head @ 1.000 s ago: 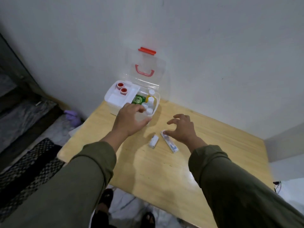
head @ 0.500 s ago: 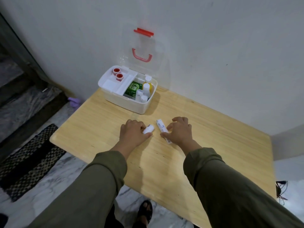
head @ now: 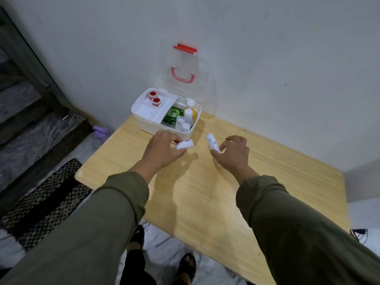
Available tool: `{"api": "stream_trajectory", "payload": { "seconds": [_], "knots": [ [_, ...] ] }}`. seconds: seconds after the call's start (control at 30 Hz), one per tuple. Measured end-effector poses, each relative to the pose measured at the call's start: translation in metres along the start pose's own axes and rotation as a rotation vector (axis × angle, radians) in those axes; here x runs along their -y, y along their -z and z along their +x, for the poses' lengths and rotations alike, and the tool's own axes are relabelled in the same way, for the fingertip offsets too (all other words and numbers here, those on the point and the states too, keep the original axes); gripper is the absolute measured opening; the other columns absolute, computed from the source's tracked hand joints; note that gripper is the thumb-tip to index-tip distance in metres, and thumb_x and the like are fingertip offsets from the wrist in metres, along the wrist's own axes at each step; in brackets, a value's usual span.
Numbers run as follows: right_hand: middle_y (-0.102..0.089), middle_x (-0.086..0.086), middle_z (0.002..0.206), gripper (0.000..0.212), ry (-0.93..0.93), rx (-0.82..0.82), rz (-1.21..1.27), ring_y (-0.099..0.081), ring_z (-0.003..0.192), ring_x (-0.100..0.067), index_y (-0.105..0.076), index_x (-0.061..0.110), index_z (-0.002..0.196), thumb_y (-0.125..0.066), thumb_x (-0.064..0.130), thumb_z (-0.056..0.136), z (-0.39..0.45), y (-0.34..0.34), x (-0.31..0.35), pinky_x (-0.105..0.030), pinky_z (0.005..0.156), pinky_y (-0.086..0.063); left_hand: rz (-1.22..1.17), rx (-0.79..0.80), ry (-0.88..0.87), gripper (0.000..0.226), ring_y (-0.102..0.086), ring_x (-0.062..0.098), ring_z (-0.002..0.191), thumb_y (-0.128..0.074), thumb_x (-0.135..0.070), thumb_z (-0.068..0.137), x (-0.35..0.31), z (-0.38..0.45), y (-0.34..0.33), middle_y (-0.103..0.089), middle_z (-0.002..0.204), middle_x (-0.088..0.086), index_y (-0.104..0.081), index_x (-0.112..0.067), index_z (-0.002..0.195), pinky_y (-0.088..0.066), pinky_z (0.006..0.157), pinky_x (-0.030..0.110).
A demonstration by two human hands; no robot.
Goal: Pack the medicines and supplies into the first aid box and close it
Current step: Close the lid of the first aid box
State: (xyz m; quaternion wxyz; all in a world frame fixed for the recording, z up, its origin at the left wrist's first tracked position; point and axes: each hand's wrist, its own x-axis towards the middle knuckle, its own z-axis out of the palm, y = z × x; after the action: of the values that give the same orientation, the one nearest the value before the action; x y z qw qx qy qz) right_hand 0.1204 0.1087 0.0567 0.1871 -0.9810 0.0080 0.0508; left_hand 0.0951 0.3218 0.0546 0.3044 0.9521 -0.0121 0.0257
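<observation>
1. The worktop [head: 216, 198] is pale wood with a fine straight grain and a rounded near-left corner; it stands pushed against a plain white wall [head: 267, 58].
2. To the left, the floor drops away in dark stone steps [head: 26, 124], with a black-and-cream patterned mat [head: 43, 206] lying on marbled tiles below the worktop's edge. A small purple item [head: 100, 131] lies on the floor near the wall.
3. The first aid box [head: 164, 115] sits at the far-left corner of the worktop, its clear lid [head: 185, 79] upright against the wall, red latch at the top and red handle below it.
4. Inside, a white tray on the left carries two red-capped pots [head: 154, 98]; the right part holds a green packet [head: 171, 117] and several white bottles.
5. The left hand [head: 164, 150] pinches a small white roll [head: 185, 144] just in front of the box, lifted off the wood.
6. The right hand [head: 234, 154] grips the lower end of a white tube [head: 212, 142], fingers curled round it, to the right of the box.
</observation>
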Motion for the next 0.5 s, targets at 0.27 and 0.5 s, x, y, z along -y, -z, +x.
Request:
{"api": "stream_trajectory", "payload": {
  "seconds": [0.27,0.5],
  "knots": [
    [-0.048,-0.003,0.131,0.03,0.012,-0.198,0.09,-0.028,0.131,-0.023,-0.067,0.013,0.09,-0.065,0.041,0.079,0.012,0.034,0.046,-0.04,0.1,-0.029,0.006,-0.141,-0.143,0.03,-0.053,0.027,0.106,-0.071,-0.037,0.077,-0.001,0.035,0.071,-0.069,0.1,0.005,-0.071,-0.015,0.097,-0.043,0.088,0.039],
    [-0.046,-0.002,0.133,0.034,-0.05,-0.294,0.123,-0.025,0.133,-0.024,-0.068,0.015,0.089,-0.064,0.046,0.078,0.037,0.036,0.117,-0.041,0.1,-0.029,0.161,-0.118,-0.231,0.029,-0.045,0.018,0.118,-0.073,-0.045,0.073,0.048,0.088,0.131,-0.061,0.115,-0.006,-0.07,-0.031,0.099,-0.029,0.09,0.037]
  ]
}}
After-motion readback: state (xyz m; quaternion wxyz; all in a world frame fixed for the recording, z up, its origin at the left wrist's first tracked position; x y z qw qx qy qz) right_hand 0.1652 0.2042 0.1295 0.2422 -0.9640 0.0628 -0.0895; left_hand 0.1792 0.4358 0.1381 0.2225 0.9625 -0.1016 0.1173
